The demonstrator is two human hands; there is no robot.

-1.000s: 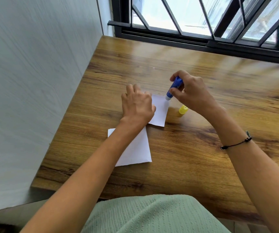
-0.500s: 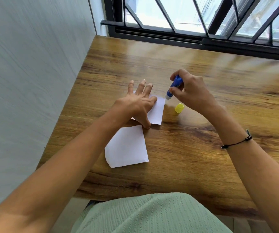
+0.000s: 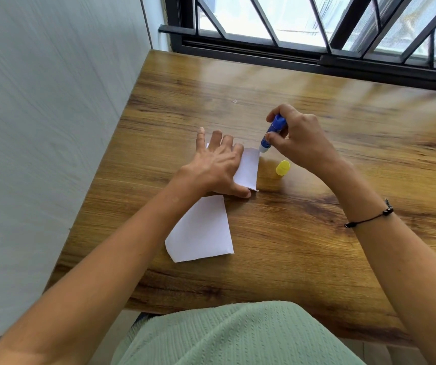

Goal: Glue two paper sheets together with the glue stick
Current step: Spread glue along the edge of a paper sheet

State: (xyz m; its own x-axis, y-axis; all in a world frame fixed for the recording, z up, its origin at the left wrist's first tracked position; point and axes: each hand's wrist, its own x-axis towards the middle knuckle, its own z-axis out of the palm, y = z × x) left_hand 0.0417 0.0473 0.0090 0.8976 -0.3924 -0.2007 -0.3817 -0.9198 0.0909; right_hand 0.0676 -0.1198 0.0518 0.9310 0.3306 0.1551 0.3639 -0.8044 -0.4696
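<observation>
Mid-frame, the left hand (image 3: 218, 167) presses flat, fingers straight, on the thin, floppy white paper sheet (image 3: 248, 168); the right hand (image 3: 301, 139) pinches the light, rigid blue glue stick (image 3: 273, 133) mid-barrel.

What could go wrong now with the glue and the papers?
1. The glue stick tip sits right at the far corner of the paper under the left hand, so a stroke might slip off and smear glue on the table.
2. The right hand is close to the yellow cap and could knock it away.
3. The second sheet lies loose under the left forearm, which might nudge it.
</observation>
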